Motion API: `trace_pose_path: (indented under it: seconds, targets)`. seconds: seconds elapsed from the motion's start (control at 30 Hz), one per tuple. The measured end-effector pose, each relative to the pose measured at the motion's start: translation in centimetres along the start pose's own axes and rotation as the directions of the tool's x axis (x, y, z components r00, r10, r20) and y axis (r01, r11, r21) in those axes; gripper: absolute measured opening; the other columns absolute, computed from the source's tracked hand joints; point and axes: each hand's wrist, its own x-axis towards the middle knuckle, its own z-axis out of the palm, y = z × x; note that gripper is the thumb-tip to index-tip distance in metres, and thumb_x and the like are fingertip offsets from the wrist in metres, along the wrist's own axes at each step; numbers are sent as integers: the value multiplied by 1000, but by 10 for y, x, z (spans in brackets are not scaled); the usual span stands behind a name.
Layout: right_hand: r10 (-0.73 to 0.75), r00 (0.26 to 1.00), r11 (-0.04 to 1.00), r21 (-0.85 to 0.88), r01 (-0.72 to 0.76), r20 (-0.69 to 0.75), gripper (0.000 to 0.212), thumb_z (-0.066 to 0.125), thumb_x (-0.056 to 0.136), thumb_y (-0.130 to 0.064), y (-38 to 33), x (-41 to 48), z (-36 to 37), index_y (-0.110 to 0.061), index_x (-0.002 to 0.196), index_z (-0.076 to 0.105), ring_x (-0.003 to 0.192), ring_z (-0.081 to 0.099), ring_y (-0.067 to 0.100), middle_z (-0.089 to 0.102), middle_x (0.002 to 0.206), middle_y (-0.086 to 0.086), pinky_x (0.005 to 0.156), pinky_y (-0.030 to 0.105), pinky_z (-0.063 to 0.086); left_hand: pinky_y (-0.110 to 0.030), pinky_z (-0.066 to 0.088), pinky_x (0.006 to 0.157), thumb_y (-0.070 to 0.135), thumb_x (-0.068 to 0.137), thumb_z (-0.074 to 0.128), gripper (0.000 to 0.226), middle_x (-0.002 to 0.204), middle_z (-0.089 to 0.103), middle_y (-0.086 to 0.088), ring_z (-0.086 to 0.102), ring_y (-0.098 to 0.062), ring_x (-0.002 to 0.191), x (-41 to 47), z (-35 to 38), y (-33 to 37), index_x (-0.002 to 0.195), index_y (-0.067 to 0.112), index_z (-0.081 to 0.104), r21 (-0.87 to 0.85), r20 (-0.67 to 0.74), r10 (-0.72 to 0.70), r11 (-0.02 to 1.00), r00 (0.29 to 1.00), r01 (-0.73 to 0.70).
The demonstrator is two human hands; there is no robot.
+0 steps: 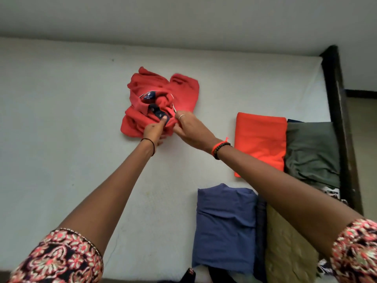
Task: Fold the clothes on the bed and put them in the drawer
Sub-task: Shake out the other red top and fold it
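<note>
The red polo shirt [161, 101] lies crumpled on the white bed sheet [61, 111], bunched into a rough heap with its collar label facing up and the dark navy button placket [160, 114] exposed at the near edge of the heap. Both of your hands meet at that near edge. Your left hand [154, 130] pinches the fabric at the lower end of the placket, thumb pressed on top, fingers tucked beneath the cloth; a thin black band circles that wrist. Your right hand [188, 129] closes on the fabric just to the right of the placket, index finger, which wears a ring, curled over the fold; how much cloth it holds underneath cannot be told. An orange and dark bead bracelet [221, 148] sits on the right wrist. To the right of the grip, well apart from the shirt, a folded orange garment [260, 144] lies flat, with a folded olive-green garment [312, 152] touching its far-right side. Nearer to you than the grip, under your right forearm, lies a folded blue garment [224, 227], and beside it a khaki one [285, 252]. A dark wooden bed frame [338, 119] runs along the right edge.
</note>
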Motion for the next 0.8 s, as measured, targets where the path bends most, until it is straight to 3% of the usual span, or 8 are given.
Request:
trace_pose_path:
  seconds: [0.13, 0.2, 0.3, 0.37, 0.47, 0.6, 0.7, 0.8]
  targets:
    - [132, 984, 988, 65, -140, 120, 13, 43, 93, -21, -40, 0, -50, -8, 92, 46, 75, 55, 32, 60, 86, 19, 68, 41, 42, -19, 29, 47, 45, 89, 55, 36, 55, 46, 6, 39, -6, 46, -50, -9, 32, 65, 21, 45, 48, 125, -122, 992, 985, 117]
    - [166, 971, 983, 55, -178, 171, 11, 46, 93, -20, -60, -1, -79, -11, 88, 46, 73, 54, 30, 59, 83, 14, 65, 36, 40, -17, 20, 41, 42, 92, 51, 40, 40, 37, 10, 29, -2, 31, -74, -15, 49, 59, 23, 37, 79, 203, -158, 986, 966, 145]
    - [143, 963, 988, 30, -154, 227, 11, 58, 86, -18, -86, -8, -121, -10, 86, 50, 67, 47, 20, 56, 77, 5, 55, 29, 32, -19, 17, 44, 31, 93, 47, 38, 38, 31, 11, 25, -4, 29, -106, -25, 75, 58, 24, 33, 110, 232, -151, 986, 961, 128]
    - [115, 959, 993, -28, -112, 257, 17, 64, 79, -14, -102, -15, -147, -7, 93, 56, 69, 48, 18, 58, 80, 4, 57, 28, 30, -17, 18, 42, 26, 94, 50, 36, 37, 31, 10, 26, -3, 28, -130, -32, 92, 61, 22, 37, 16, 222, -76, 997, 972, 74]
    - [122, 953, 989, -111, -94, 277, 30, 67, 78, -9, -120, -25, -183, -4, 107, 59, 74, 47, 18, 56, 83, 2, 58, 25, 29, -15, 23, 42, 24, 97, 51, 28, 57, 34, 4, 31, -3, 40, -164, -42, 118, 69, 20, 47, -80, 220, 68, 995, 973, -52]
    - [162, 959, 984, 37, -175, 234, 35, 75, 77, -9, -151, -45, -244, -5, 108, 59, 65, 47, 8, 50, 73, -10, 53, 12, 36, -18, 37, 52, 17, 94, 57, 14, 62, 62, 7, 55, 1, 44, -220, -58, 164, 80, 20, 52, -276, 169, 246, 942, 954, -194]
    - [169, 972, 975, 116, -189, 162, 29, 77, 76, -9, -178, -64, -296, -10, 99, 60, 69, 55, 6, 60, 77, -7, 63, 16, 45, -18, 44, 48, 9, 92, 58, 13, 55, 64, 6, 58, -2, 43, -267, -66, 197, 81, 14, 53, -361, 158, 361, 887, 919, -286]
    - [154, 974, 965, 186, -185, 168, 29, 73, 78, -1, -205, -86, -343, -1, 104, 60, 69, 57, 5, 63, 81, -2, 67, 19, 49, -17, 42, 41, 6, 89, 61, 15, 49, 60, 3, 53, -4, 38, -314, -72, 233, 79, 10, 51, -390, 119, 451, 840, 884, -376]
